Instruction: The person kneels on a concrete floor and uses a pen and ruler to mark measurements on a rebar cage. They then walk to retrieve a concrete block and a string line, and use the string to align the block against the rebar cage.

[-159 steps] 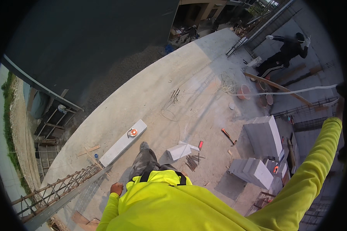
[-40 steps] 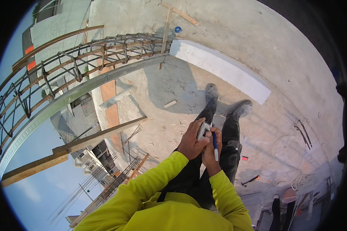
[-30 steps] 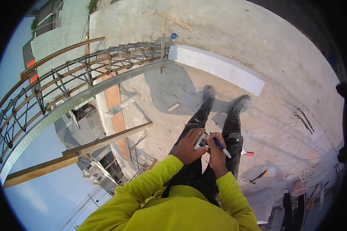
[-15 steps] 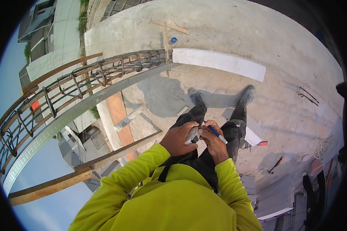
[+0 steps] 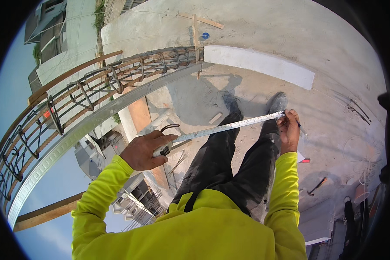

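there are two hands point(image 5: 144, 151) point(image 5: 289, 132), one tape measure point(image 5: 229, 126), one pen point(image 5: 303, 129) and one hammer point(image 5: 317, 186).

You hold a compact pale-grey and black tape measure point(image 5: 162, 148) in your left hand point(image 5: 144, 150), its case partly covered by your fingers and a dark cord loop arching from it. Its long, narrow white measuring strip point(image 5: 229, 126) is drawn out nearly straight, rising slightly rightward to its end, which you pinch in your right hand point(image 5: 290, 133). That same hand carries a slim blue-and-white pen point(image 5: 302, 128), slanting with its white end outward and lower.
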The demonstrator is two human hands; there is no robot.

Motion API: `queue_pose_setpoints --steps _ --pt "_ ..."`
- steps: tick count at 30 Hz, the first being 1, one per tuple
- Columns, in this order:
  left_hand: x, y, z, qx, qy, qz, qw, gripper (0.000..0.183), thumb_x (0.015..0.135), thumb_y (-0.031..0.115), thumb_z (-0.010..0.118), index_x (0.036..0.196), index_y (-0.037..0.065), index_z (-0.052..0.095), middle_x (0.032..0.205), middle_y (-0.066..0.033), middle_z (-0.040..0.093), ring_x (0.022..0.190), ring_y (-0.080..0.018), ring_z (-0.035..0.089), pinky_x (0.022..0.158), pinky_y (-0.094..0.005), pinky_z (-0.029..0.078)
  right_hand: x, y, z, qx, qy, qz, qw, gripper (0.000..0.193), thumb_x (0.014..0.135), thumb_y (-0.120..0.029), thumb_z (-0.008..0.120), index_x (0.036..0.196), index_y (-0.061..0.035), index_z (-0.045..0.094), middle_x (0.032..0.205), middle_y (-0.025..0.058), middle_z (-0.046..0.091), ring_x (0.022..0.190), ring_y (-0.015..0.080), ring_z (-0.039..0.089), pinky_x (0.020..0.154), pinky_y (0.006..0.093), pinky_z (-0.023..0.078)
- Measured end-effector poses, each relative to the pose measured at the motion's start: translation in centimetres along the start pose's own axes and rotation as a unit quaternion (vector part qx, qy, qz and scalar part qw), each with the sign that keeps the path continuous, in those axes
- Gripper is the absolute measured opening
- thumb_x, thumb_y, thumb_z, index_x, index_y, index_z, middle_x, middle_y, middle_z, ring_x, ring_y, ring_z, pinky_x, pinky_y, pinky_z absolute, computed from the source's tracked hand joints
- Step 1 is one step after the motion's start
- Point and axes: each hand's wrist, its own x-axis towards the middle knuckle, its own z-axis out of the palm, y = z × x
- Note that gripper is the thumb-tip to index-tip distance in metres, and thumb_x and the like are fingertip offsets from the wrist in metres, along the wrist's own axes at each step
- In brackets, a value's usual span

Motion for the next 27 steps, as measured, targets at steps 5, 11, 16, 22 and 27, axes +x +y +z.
queue_pose_setpoints --steps 5,11,16,22,27 --pt "-0.7 2.6 -2.7 0.057 0.057 0.044 0.996 0.069 0.073 0.014 0.071 0.140 0.012 0.052 0.118 -0.0149 0.056 0.100 -0.0344 0.063 0.089 -0.0430 0.054 2.1 1.7 -0.5 -0.130 -0.053 0.043 0.989 0.013 0.088 -0.011 0.074 0.094 -0.0102 0.062 0.079 0.0017 0.062 0.069 0.0111 0.060 0.061 0.0266 0.053" --pt "-2.3 4.5 -4.6 0.136 0.060 -0.008 0.989 0.064 0.067 0.012 0.070 0.128 0.004 0.057 0.127 -0.0156 0.054 0.108 -0.0357 0.060 0.093 -0.0408 0.052 3.1 4.3 1.8 -0.197 -0.104 0.030 0.974 0.012 0.091 -0.014 0.072 0.096 -0.0108 0.063 0.083 0.0014 0.063 0.075 0.0114 0.062 0.066 0.0264 0.054" --pt "-2.8 5.8 -6.4 0.232 0.113 -0.003 0.966 0.068 0.059 0.009 0.065 0.126 0.000 0.057 0.125 -0.0177 0.055 0.109 -0.0383 0.059 0.095 -0.0433 0.050 4.6 7.8 5.6 -0.228 -0.197 -0.013 0.954 0.012 0.091 -0.009 0.069 0.098 -0.0103 0.059 0.080 0.0018 0.062 0.071 0.0089 0.058 0.065 0.0252 0.052" --pt "-0.7 5.1 -6.7 0.381 0.156 -0.036 0.911 0.066 0.059 0.011 0.067 0.123 -0.002 0.059 0.122 -0.0159 0.056 0.107 -0.0342 0.057 0.094 -0.0437 0.047 10.0 16.4 10.1 -0.285 -0.263 -0.178 0.904 0.012 0.091 -0.002 0.065 0.096 -0.0076 0.056 0.074 -0.0008 0.056 0.066 0.0071 0.049 0.063 0.0236 0.046" --pt "2.1 3.6 -5.6 0.479 0.195 -0.051 0.855 0.064 0.057 0.006 0.067 0.120 -0.002 0.060 0.120 -0.0151 0.056 0.104 -0.0334 0.056 0.090 -0.0444 0.045 14.2 22.0 13.0 -0.230 -0.271 -0.239 0.904 0.015 0.090 0.004 0.062 0.099 -0.0060 0.056 0.078 -0.0016 0.056 0.068 0.0065 0.052 0.063 0.0229 0.046"
